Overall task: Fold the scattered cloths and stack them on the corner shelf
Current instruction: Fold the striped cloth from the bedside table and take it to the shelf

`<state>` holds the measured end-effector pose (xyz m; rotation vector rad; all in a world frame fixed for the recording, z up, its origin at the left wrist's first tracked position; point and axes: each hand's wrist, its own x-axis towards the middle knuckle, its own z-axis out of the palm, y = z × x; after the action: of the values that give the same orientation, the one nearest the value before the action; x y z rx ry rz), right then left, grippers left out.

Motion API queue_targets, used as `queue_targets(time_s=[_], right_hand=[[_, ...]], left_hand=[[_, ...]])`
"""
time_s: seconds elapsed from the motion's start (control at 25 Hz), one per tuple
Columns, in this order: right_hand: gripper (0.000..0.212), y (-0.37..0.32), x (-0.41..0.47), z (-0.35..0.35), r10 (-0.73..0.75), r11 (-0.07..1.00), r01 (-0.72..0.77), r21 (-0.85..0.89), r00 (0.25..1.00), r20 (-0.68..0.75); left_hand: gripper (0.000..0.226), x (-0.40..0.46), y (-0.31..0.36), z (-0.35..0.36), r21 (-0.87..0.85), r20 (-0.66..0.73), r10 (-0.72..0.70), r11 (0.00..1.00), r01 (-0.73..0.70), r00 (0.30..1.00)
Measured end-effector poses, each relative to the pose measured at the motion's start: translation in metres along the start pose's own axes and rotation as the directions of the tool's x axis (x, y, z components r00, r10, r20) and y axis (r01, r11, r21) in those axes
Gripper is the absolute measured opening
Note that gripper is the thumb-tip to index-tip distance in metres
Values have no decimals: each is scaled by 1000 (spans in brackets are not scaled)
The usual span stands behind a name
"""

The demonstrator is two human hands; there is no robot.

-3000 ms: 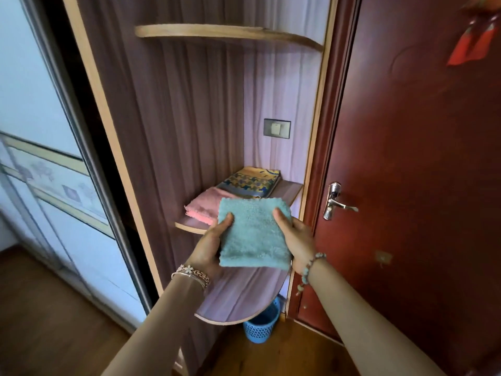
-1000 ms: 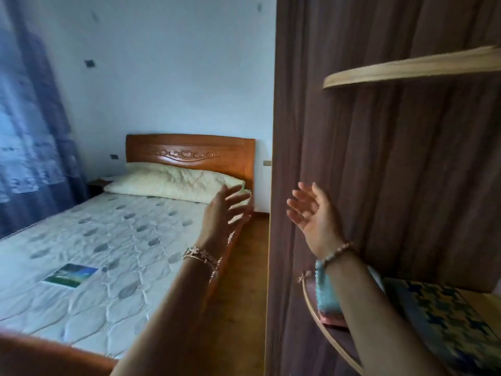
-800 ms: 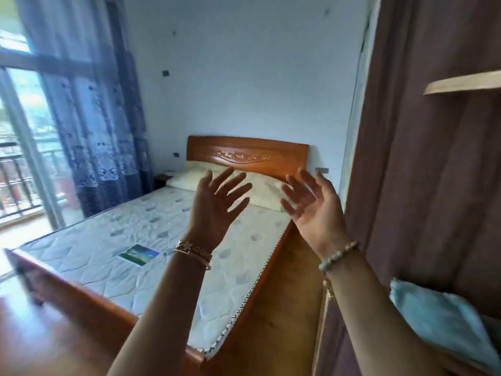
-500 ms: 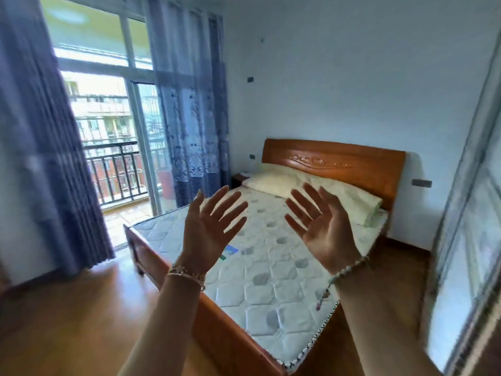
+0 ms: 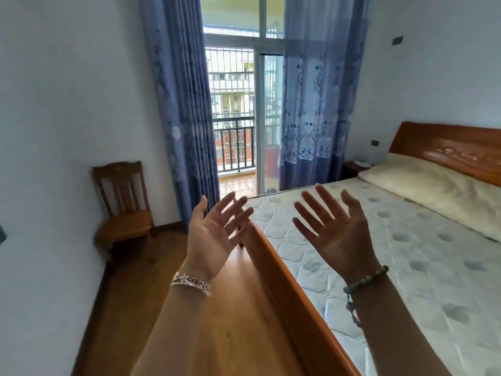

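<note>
Your forearms leave the frame at the bottom edge. The bed (image 5: 406, 267) and its headboard (image 5: 447, 150) are cut by the right edge; your left hand (image 5: 214, 234) hides the footboard corner.

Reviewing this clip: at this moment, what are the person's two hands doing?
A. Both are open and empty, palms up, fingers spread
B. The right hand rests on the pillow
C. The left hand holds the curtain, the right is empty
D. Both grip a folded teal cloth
A: the left hand and right hand are raised in front of the bed with fingers spread, and neither holds anything.
</note>
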<state>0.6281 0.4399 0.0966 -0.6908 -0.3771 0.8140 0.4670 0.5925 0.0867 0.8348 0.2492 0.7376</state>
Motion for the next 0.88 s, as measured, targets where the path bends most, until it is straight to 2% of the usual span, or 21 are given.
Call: queue_targets(time_s=[0.2, 0.44, 0.64, 0.88], right_hand=[[47, 49, 150, 14, 107, 992, -111, 56, 992, 70], [41, 96, 335, 40, 187, 978, -196, 75, 976, 109], [41, 166, 487, 72, 269, 962, -271, 6, 956, 119], [40, 246, 672, 124, 274, 961, -275, 5, 957, 98]], left_hand=[[58, 125, 31, -51, 53, -55, 69, 996, -66, 996], [53, 285, 74, -117, 39, -124, 74, 997, -69, 990], [53, 412, 106, -209, -27, -190, 85, 995, -92, 978], [54, 587, 161, -316, -71, -162, 54, 995, -66, 985]])
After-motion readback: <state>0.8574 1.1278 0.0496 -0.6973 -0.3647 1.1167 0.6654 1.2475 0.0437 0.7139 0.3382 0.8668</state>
